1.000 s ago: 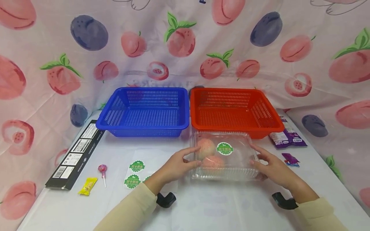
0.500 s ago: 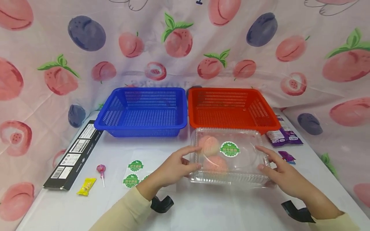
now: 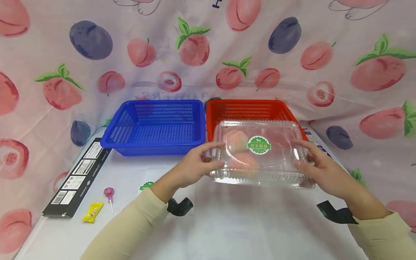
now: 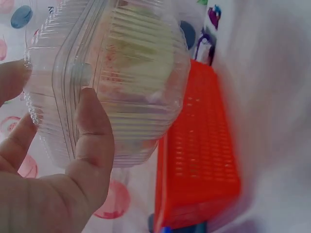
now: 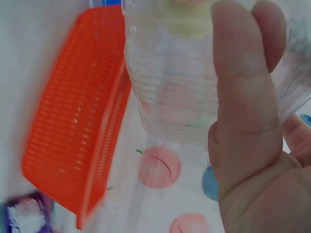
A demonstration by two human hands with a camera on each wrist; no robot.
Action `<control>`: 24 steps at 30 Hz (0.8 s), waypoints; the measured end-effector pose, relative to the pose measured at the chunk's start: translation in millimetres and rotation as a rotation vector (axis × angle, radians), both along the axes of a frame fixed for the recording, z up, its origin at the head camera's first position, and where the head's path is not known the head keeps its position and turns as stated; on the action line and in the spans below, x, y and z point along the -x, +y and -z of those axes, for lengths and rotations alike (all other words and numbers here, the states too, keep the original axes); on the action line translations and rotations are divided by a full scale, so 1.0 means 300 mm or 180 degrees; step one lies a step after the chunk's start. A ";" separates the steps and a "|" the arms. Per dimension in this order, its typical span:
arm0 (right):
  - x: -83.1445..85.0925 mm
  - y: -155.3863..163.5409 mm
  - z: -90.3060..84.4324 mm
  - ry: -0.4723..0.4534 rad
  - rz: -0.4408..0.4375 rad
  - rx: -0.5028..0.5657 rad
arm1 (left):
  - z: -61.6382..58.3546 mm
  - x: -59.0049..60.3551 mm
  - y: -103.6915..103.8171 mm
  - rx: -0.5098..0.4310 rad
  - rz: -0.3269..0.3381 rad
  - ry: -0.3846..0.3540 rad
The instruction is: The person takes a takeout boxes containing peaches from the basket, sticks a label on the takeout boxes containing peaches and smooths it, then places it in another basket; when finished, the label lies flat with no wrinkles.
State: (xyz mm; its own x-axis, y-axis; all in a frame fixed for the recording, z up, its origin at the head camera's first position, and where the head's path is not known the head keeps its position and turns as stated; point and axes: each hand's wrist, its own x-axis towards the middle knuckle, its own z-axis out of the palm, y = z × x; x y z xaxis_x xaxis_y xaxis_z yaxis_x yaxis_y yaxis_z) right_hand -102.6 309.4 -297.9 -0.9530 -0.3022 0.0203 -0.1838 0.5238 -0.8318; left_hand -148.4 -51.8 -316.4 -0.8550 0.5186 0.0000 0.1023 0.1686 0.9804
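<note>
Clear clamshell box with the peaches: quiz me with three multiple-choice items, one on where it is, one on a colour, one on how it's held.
1. The clear box is:
A. inside the blue basket
B. in front of the red basket
C. on the black carton

2. The round sticker on its lid is:
A. green
B. yellow
C. purple

3. The box is:
A. lying untouched
B. pinched by one hand
C. gripped by left hand and right hand

Answers: 1 B, it covers the red basket's front rim; 2 A, green with white; 3 C, thumbs and fingers wrap both ends.

Right hand (image 5: 252,160) gripping clear plastic box (image 5: 184,82) (thumb across it), orange basket (image 5: 77,126) below
</note>
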 end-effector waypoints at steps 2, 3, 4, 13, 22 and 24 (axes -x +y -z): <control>0.026 0.002 -0.024 0.0088 0.0015 -0.0001 | -0.019 0.027 0.006 0.0005 -0.0045 0.0063; 0.039 0.004 -0.035 0.0135 0.0021 0.0027 | -0.030 0.040 0.010 0.0009 -0.0061 0.0100; 0.052 0.005 -0.046 0.0176 0.0058 0.0033 | -0.042 0.053 0.015 0.0015 -0.0088 0.0119; 0.156 0.017 -0.142 0.0378 0.0569 -0.0553 | -0.117 0.171 0.044 0.0147 -0.0106 0.0307; 0.243 0.040 -0.182 0.0372 0.0764 -0.0533 | -0.090 0.220 0.072 -0.0298 -0.0300 0.0239; 0.259 0.052 -0.183 0.0434 0.0796 -0.0550 | -0.065 0.212 0.064 -0.0318 -0.0315 0.0220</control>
